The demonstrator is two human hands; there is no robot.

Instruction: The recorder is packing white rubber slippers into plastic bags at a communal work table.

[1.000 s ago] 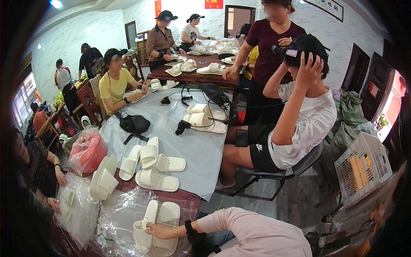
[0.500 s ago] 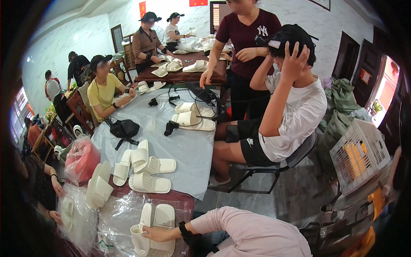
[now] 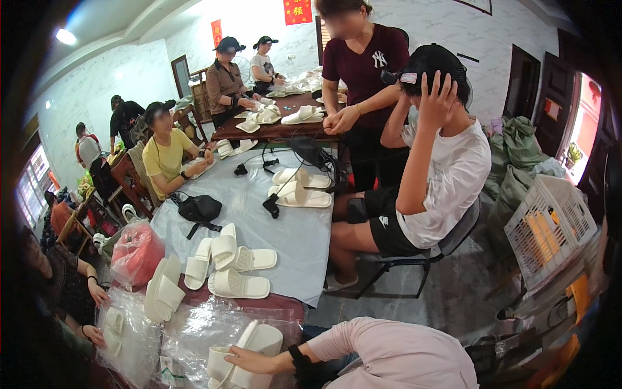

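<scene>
A pair of white slippers [image 3: 267,337] sits at the bottom of the view, pressed sole to sole on crinkled clear plastic bags [image 3: 194,327]. The pair leans, its long axis running from low on the left up toward the right. The person's right hand [image 3: 249,360] reaches in from the right on a pink sleeve with a dark wristband. It lies along the lower side of the pair, fingers curled over the edge and grasping it. The slippers therefore lie directly in the grip, their upper ends rising just above and beyond the knuckles. The left hand is not in view, so the right is the only hand near the pair

Just past the grip, further up the table, loose white slippers [image 3: 238,284] lie on a grey cloth [image 3: 298,240]. Another stack of slippers [image 3: 163,295] stands to the left of the grip, beside a red bag [image 3: 136,253]. Further away, a black pouch [image 3: 199,209] rests on the cloth. Well away to the right, a person in a white shirt [image 3: 447,175] sits on a chair with one hand raised to the head. A white plastic crate [image 3: 551,227] stands further right. Other people sit or stand round the far tables, handling more slippers
</scene>
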